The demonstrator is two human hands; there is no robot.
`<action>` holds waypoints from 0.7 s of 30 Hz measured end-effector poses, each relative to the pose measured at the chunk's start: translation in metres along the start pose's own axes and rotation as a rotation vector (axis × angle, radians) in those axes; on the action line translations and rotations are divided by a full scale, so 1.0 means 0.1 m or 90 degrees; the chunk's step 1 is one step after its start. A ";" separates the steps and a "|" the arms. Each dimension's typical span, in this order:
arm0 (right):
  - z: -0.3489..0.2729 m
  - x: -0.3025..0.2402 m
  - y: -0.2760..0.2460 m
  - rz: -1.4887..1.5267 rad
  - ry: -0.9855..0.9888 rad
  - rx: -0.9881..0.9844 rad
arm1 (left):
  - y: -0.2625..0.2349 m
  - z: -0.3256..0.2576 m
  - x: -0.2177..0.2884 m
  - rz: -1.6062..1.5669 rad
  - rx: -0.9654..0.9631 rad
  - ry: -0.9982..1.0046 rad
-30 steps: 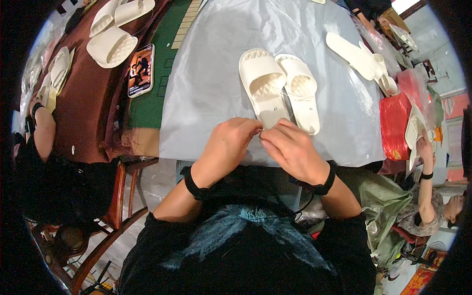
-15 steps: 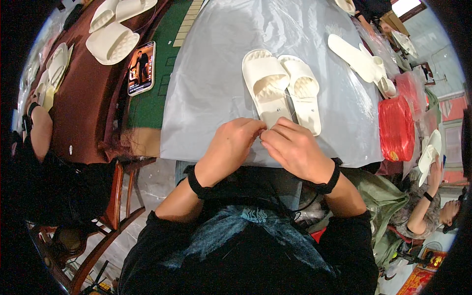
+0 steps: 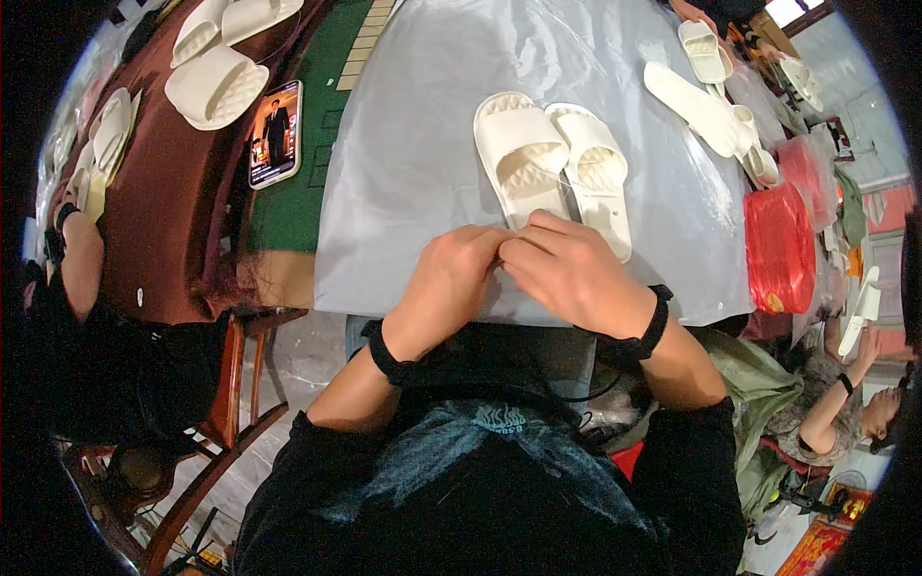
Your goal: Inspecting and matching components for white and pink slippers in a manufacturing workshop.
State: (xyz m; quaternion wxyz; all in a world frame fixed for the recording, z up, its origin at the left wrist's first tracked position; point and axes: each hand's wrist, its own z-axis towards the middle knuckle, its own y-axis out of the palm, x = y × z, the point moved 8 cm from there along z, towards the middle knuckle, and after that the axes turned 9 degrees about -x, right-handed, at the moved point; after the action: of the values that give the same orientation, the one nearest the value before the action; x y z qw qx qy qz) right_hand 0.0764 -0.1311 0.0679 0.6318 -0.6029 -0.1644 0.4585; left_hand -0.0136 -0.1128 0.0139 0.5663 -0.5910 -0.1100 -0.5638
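Observation:
A pair of cream slide slippers lies side by side on the grey plastic sheet (image 3: 403,144), toes pointing away from me. A thin strand crosses between the left slipper (image 3: 519,130) and the right slipper (image 3: 600,182). My left hand (image 3: 459,269) and my right hand (image 3: 571,264) meet at the left slipper's heel. Both hands have their fingers pinched together, tips nearly touching. Whatever small thing they hold is hidden by the fingers. My right hand's knuckles cover the left slipper's heel.
More cream slippers (image 3: 706,115) lie at the sheet's right edge, beside a red plastic-wrapped bundle (image 3: 776,250). At left, a phone (image 3: 277,134) and further slippers (image 3: 216,86) rest on a brown-covered table (image 3: 163,211). A co-worker at far right holds a slipper (image 3: 860,312).
My hands have shifted slightly up and left along the left slipper's heel, still pinched together. Another cream slipper has come into view at the upper right. The co-worker's slipper has turned.

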 end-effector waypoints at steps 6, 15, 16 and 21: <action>-0.17 0.27 -0.12 0.004 0.060 0.017 | 0.10 0.10 -0.02 0.006 -0.024 0.018; -0.70 0.90 -0.37 0.005 0.235 0.104 | -0.04 0.29 -0.03 0.021 0.026 -0.052; -0.72 0.92 -0.36 0.005 0.230 0.101 | -0.12 0.31 -0.06 0.025 0.027 -0.052; -0.66 0.92 -0.31 -0.075 0.216 0.102 | -0.61 0.47 -0.38 0.115 0.059 -0.119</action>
State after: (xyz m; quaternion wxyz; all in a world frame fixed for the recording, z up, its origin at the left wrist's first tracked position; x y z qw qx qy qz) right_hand 0.1872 -0.0954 0.0497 0.7221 -0.6088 -0.0534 0.3241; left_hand -0.0477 -0.0356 0.0299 0.6290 -0.6217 -0.1346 -0.4469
